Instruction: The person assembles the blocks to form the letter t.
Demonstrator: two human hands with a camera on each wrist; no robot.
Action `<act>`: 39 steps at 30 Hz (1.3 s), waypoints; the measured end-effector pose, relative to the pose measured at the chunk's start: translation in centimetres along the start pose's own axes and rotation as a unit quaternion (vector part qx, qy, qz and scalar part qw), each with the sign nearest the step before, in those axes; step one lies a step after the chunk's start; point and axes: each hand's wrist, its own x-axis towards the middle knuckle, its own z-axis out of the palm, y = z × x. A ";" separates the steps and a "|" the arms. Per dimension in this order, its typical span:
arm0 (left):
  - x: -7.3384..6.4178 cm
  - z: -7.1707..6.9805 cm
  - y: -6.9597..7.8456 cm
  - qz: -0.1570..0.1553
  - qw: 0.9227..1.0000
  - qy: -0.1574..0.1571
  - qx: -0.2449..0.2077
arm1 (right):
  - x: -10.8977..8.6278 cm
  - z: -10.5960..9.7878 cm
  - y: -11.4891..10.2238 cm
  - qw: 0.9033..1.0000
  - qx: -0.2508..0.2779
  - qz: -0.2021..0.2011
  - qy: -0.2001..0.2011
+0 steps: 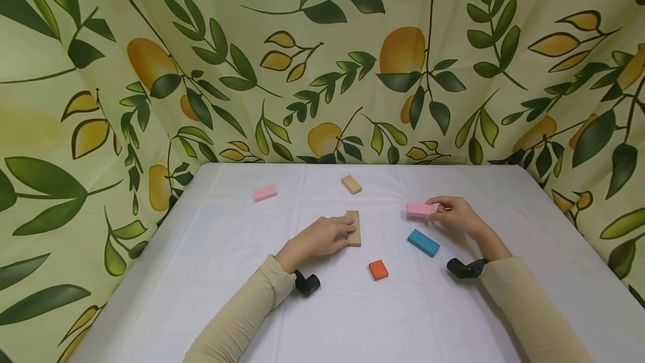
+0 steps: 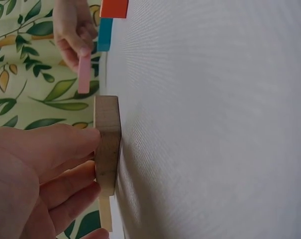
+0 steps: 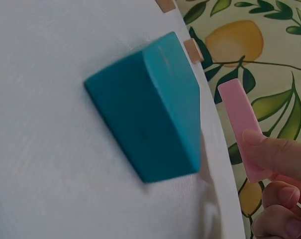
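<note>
My right hand (image 1: 456,214) pinches a pink block (image 1: 419,210) at its right end, thumb and fingers on it; the right wrist view shows the pink block (image 3: 241,129) held above the table level. A blue block (image 1: 423,243) lies just in front of that hand. My left hand (image 1: 325,235) reaches over a long plain wooden block (image 1: 355,229) lying flat. In the left wrist view, its thumb and fingertips touch the upper face of the wooden block (image 2: 108,144) without wrapping round it. Nearer me lies a small orange-red block (image 1: 378,270).
A second pink block (image 1: 265,193) lies at the back left of the white-covered table (image 1: 211,273). Another wooden block (image 1: 351,184) lies toward the back middle. A leaf-and-fruit patterned cloth (image 1: 322,71) hangs behind the table. Black wrist cameras sit on both wrists.
</note>
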 end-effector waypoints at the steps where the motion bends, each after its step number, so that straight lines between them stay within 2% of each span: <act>1: 0.0 0.0 0.0 -0.001 1.000 0.000 0.000 | 0.0 0.1 -0.1 1.000 0.002 0.000 0.000; 20: 0.0 0.4 -0.2 0.005 1.000 0.002 -0.004 | 0.3 1.5 -1.0 1.000 0.011 -0.006 -0.004; 32: 0.0 0.2 0.0 -0.012 1.000 -0.006 -0.008 | 0.8 2.1 -1.5 1.000 0.015 0.000 -0.011; 39: 0.1 0.1 0.0 -0.003 1.000 -0.001 -0.005 | 1.0 2.5 -2.0 1.000 0.013 -0.005 -0.016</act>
